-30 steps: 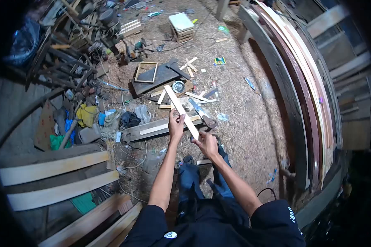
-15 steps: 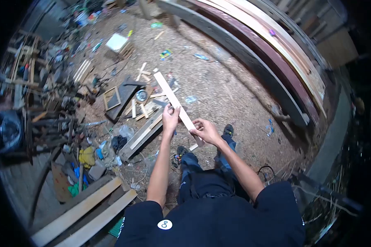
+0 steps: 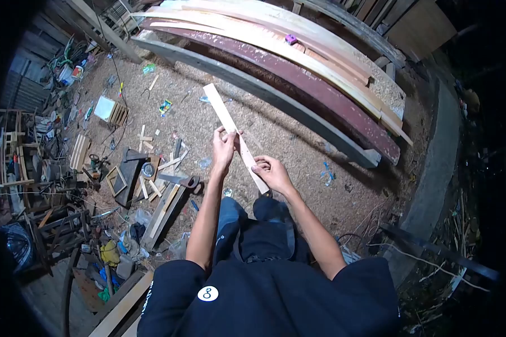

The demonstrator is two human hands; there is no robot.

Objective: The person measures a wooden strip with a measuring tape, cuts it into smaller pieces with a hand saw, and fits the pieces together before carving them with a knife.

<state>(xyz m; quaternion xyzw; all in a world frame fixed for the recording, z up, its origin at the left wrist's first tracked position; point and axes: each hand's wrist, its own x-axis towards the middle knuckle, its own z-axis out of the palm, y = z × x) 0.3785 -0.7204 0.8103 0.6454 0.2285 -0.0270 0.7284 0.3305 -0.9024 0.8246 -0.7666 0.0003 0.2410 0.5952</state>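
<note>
1 wooden strip (image 3: pixel 222 109) slants above ground (image 3: pixel 315 196): left hand (image 3: pixel 223 150) clamped mid-length, right hand (image 3: pixel 274 174) clamped toward near end. Step seems 2-handed handling; next move likely calls for steady grip.

Ground is lying open between the bench (image 3: pixel 253 90) and the legs (image 3: pixel 253 216); the saw (image 3: pixel 180 181) and scraps (image 3: pixel 146 188) (quite a tangle) are blocking the left side.

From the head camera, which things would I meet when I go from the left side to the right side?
Black plastic bag → yellow bundle → handsaw → left hand → right hand → blue scrap → grey strip.
</note>
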